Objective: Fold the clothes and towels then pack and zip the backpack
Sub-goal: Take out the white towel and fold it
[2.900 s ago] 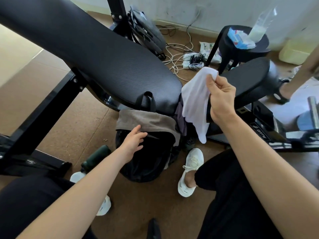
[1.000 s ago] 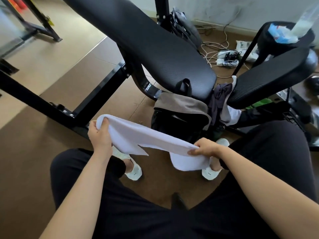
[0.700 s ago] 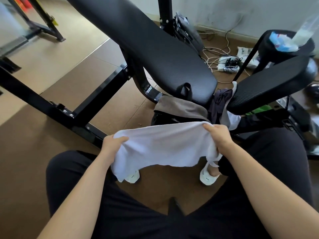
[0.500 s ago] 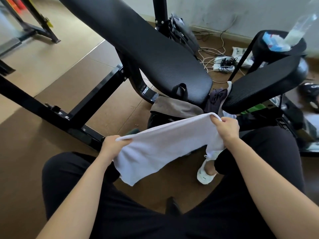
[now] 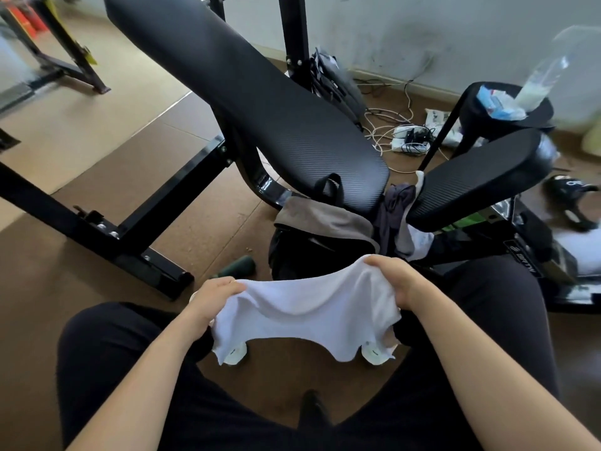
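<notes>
A white towel (image 5: 309, 315) hangs slack between my two hands above my knees. My left hand (image 5: 213, 296) grips its left end and my right hand (image 5: 398, 276) grips its right end, slightly higher. Behind the towel a black backpack (image 5: 292, 252) stands open on the floor against the bench, with a grey-brown cloth (image 5: 320, 218) draped over its top. A dark purple garment (image 5: 392, 213) and a white cloth (image 5: 419, 242) hang in the gap between the two bench pads.
A black padded weight bench (image 5: 260, 102) and its steel frame (image 5: 153, 209) fill the space ahead. A dark green bottle (image 5: 237, 266) lies on the brown floor left of the backpack. Cables and a power strip (image 5: 406, 141) lie by the wall; a black stool (image 5: 507, 109) carries packets.
My hands have drawn closer together, and the towel now sags doubled between them. Earlier my right hand lifted this towel from the bench gap and my left hand took its other end.
</notes>
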The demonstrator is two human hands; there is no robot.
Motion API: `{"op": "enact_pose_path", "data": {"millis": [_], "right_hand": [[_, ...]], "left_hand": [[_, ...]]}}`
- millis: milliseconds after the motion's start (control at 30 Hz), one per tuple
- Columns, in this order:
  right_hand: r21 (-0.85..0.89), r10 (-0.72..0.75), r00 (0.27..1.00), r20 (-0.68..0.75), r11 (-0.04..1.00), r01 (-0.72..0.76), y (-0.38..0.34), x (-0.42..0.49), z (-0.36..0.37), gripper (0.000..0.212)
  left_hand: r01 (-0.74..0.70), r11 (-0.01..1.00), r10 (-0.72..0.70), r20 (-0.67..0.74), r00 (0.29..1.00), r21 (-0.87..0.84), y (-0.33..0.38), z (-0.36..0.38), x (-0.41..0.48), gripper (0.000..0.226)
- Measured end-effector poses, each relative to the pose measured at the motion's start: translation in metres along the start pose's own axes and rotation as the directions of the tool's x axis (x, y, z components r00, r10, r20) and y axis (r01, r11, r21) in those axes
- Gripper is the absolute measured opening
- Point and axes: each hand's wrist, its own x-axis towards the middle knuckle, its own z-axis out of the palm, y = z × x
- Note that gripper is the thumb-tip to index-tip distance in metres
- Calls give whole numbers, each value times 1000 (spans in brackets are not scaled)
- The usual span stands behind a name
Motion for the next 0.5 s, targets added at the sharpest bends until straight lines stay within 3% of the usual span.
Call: {"op": "enact_pose_path", "data": {"millis": [100,200,333,500], "right_hand": [[116,3,992,127,993,-18,2,-17,17,38],[145,-90,962,259,988,54,7,-37,35,34],[148,-193,917,349,978,150,22,-53,58,20],[120,-195,918,346,979,163,30,-57,74,24]], "left_hand": [[-25,990,29,22,999,-139,6,15,-12,37],[-60,975,73,54,996,-212,11,39,-28,41],[-96,948,143,135,980,-303,17,71,-45,20],[-147,968,184,176,967,-202,18,86,-49,15]]}}
